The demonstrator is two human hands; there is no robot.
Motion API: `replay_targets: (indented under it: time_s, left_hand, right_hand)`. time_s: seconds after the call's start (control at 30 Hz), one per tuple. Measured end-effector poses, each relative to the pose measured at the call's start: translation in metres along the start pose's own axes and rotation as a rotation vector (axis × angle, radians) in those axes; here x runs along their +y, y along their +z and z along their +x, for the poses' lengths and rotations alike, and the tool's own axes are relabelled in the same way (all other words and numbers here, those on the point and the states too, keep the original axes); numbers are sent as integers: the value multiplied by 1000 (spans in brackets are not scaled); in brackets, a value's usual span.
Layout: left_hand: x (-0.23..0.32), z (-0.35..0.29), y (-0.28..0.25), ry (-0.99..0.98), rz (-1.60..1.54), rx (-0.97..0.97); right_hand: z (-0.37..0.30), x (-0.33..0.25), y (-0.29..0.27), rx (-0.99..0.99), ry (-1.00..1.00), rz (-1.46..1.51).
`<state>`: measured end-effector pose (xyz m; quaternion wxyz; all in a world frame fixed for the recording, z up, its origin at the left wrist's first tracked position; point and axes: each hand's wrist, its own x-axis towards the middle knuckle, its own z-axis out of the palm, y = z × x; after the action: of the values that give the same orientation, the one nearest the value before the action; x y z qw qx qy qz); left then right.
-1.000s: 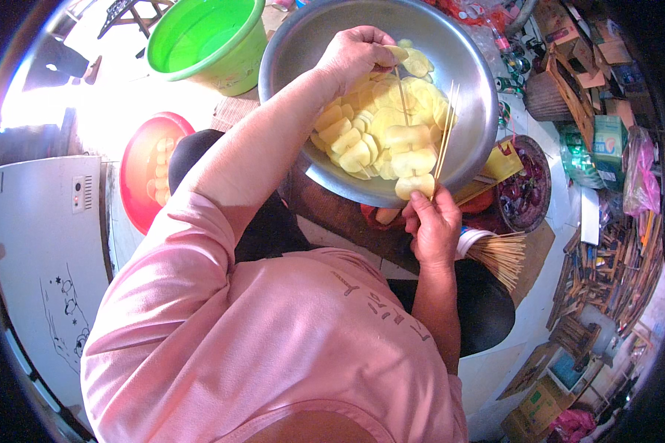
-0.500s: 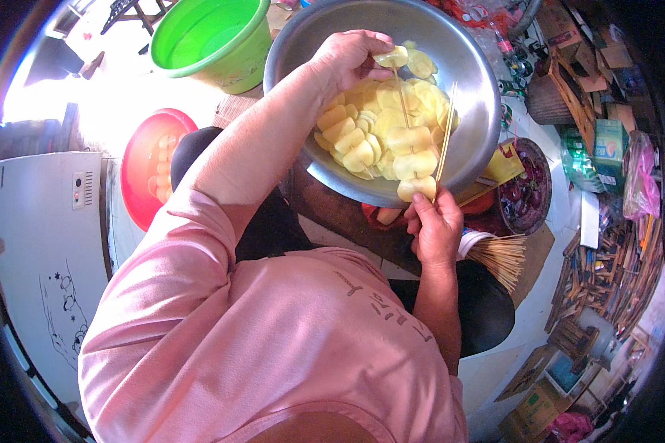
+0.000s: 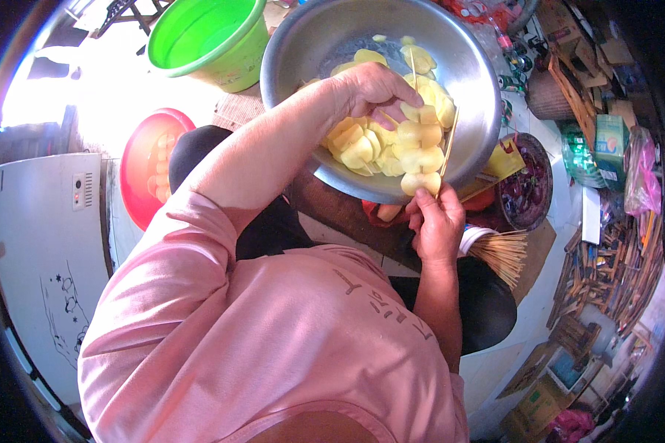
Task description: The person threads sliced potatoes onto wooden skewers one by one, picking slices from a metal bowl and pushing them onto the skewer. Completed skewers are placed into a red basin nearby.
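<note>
My right hand (image 3: 437, 225) pinches the lower end of a bamboo skewer (image 3: 414, 70) that carries several pale yellow slices (image 3: 421, 159), which look like potato. Spare thin sticks (image 3: 449, 140) stand up from the same hand, beside the loaded one. Over the skewer's upper part, my left hand (image 3: 377, 90) has its fingers closed around the topmost slice, partly hiding it. Both hands are above the near right part of a wide metal basin (image 3: 295, 52). Loose slices (image 3: 353, 146) lie heaped inside it, partly covered by my left hand and forearm.
A bundle of skewers (image 3: 499, 255) sticks out of a white container by my right knee. Left of me is a red basin (image 3: 137, 173) with loaded skewers; a green tub (image 3: 236, 55) stands behind. A dark bowl (image 3: 528, 177) and a wood pile (image 3: 606, 273) lie right.
My left hand has moved down the skewer with a slice, bringing it close to the slices lower down. More bare stick now shows above that hand. My right hand stays almost in place.
</note>
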<state>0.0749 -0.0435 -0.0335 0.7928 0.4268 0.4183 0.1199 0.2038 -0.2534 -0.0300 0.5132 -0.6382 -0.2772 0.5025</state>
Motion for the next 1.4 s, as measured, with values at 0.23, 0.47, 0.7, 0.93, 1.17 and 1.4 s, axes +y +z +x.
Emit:
replay_targets:
  time_s: [0.23,0.47,0.7,0.93,1.17,1.4]
  left_hand:
    - [-8,3,-1,31,22,-38]
    - [0,0,0,156,-87,114]
    - [-22,40,-45,443,749,456]
    - [-34,20,9,144,1390,334]
    - [-38,24,10,208,1366,365]
    - [-47,34,11,502,1445,453]
  right_hand:
    - [0,0,-2,-5,-4,24]
    - [4,-7,-8,64,-6,61]
    - [7,-13,-13,145,-51,189]
    - [8,-9,-13,124,-52,195]
    - [8,-7,-13,146,-41,193]
    - [8,-10,-14,181,-41,191]
